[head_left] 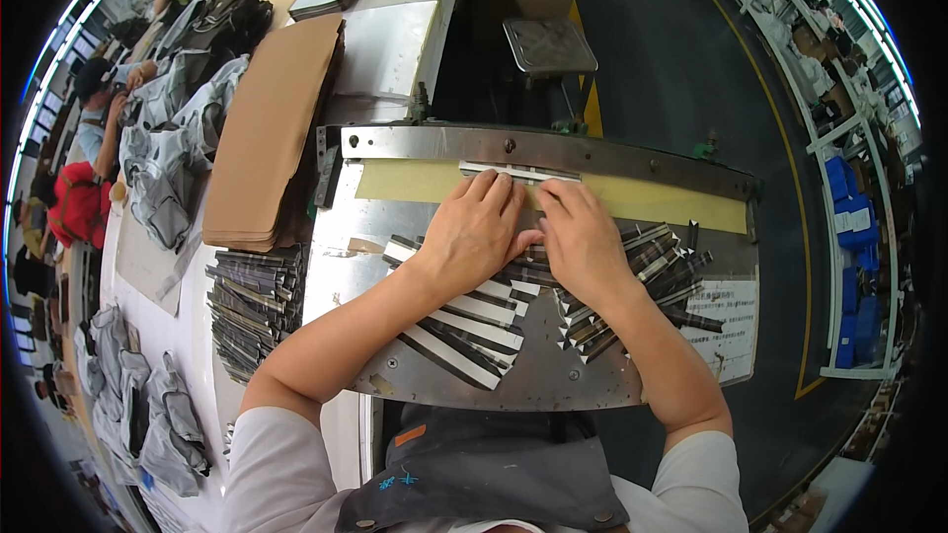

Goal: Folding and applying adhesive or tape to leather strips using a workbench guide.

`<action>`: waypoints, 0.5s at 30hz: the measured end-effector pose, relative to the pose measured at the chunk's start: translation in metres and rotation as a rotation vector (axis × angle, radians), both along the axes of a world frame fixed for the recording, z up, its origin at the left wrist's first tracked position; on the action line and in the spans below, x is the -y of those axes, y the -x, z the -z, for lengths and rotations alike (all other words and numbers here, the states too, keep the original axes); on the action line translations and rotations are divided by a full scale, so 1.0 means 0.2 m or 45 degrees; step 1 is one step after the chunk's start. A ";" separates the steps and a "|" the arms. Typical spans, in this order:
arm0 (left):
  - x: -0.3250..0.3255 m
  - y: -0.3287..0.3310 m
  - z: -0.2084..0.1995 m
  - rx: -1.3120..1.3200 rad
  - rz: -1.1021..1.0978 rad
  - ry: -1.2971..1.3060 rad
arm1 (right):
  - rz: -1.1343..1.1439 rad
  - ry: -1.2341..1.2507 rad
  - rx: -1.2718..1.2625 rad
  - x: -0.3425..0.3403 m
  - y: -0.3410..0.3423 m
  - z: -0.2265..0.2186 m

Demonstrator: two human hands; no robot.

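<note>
Head camera view shows first the wide steel table [533, 390], and across its far side the long steel bar [612, 160]. In front of this bar runs a yellow band [671, 209], from left to right. Nearer to me are two loose piles: black-and-white strips [474, 324] on the left side, patterned strips [592, 331] on the right. Between them are my left hand [472, 227] and my right hand [588, 252], close side by side, backs up, with the thumb tips almost meeting. The smallest thing is one narrow white-edged strip [528, 174], lying straight ahead of me at my fingertips, against the near side of the bar. Its long axis goes left to right, nearly parallel with the bar and across the direction of my fingers. Neither hand is clearly nearer; the left covers its left half, the right comes to its right half. My fingers hide part of its near edge, so I cannot tell whether they pinch it or only press. What lies under my palms is also hidden, and some pile ends disappear below my wrists.
</note>
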State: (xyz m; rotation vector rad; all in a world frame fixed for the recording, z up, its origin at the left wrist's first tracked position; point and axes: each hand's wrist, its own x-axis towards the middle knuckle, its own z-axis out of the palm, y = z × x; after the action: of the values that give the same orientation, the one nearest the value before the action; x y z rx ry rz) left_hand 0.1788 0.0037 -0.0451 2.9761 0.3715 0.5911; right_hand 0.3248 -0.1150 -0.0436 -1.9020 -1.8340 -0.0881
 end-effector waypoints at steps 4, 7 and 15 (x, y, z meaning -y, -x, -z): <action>0.01 0.00 -0.02 -0.041 -0.017 0.100 | 0.088 -0.052 -0.040 0.02 -0.05 0.00; 0.02 0.01 -0.08 -0.141 0.026 0.272 | 0.073 -0.057 -0.086 0.02 -0.04 -0.04; -0.04 0.01 0.00 0.000 0.180 0.033 | -0.047 0.058 0.056 0.02 0.01 -0.01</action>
State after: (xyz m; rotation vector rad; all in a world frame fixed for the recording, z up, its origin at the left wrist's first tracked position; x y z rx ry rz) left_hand 0.1770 0.0113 -0.0455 2.9461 0.1654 0.5665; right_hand 0.3232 -0.1196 -0.0411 -1.9099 -1.9152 -0.0771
